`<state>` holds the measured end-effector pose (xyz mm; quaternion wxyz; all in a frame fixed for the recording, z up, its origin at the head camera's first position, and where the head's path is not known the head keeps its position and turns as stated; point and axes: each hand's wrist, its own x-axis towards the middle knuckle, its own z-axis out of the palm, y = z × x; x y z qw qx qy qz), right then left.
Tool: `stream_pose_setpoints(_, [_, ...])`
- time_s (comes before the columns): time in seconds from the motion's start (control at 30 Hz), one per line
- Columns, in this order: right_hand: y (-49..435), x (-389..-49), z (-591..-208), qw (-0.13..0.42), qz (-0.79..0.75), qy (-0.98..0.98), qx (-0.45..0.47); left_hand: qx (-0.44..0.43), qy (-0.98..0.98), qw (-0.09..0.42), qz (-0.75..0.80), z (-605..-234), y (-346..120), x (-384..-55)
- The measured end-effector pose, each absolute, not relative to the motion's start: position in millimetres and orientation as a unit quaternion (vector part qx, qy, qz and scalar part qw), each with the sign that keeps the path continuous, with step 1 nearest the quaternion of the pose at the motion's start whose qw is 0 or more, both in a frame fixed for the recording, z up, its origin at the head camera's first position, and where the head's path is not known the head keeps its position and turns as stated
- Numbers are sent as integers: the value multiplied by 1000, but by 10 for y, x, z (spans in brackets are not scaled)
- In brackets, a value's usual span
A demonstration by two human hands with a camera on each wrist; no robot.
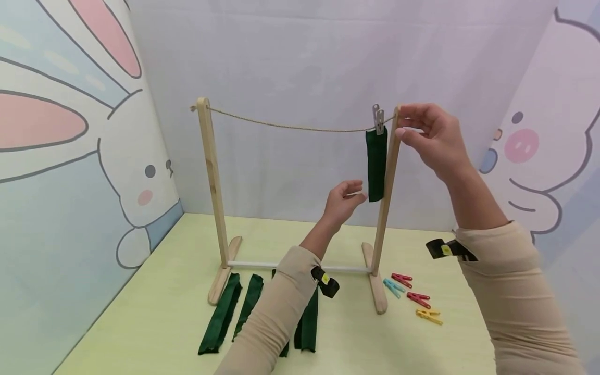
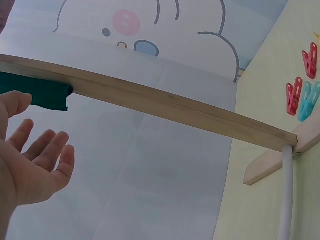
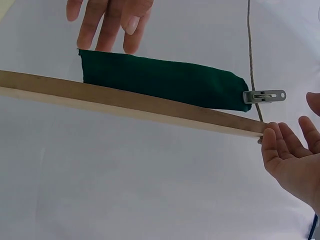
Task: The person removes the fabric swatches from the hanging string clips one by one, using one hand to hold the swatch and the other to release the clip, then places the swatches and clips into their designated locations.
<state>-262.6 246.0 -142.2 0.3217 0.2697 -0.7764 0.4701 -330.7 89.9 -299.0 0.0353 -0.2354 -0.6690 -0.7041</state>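
Note:
A dark green cloth strip (image 1: 377, 164) hangs from the string (image 1: 290, 126) near the right end, held there by a grey metal clothespin (image 1: 379, 122). Beside the strip's lower end is my left hand (image 1: 344, 203), its fingers loosely bent with nothing between them; the left wrist view shows the same hand (image 2: 40, 165) below the cloth. My right hand (image 1: 433, 135) is at the top of the right wooden post (image 1: 391, 172), fingertips right at the wood. In the right wrist view its fingers (image 3: 282, 145) lie near the post's end, thumb apart.
Several green strips (image 1: 220, 315) lie on the pale yellow table (image 1: 159, 317) in front of the wooden stand, partly hidden by my left sleeve. Red clothespins (image 1: 419, 299), a blue clothespin (image 1: 394, 287) and a yellow clothespin (image 1: 428, 315) lie right of the stand's foot (image 1: 377, 294). A white bar (image 1: 347, 269) joins the posts.

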Motion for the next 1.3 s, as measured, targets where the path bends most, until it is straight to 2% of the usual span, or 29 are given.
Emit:
stream_pose_setpoints(0.6, [2320,-2709,-1365,307,490,-767,277,-265,-623,-2,-736,-2906,1024,-3346])
stream_pose_setpoints(0.97, [2256,-2723,-1291,283,432,-829,215,-286,-631,21,-721,-2925,1006,-3329])
stream_pose_setpoints(1.3, [2187,-2744,-1243,229,370,-874,215,-295,-641,32,-708,-2923,974,-3343])
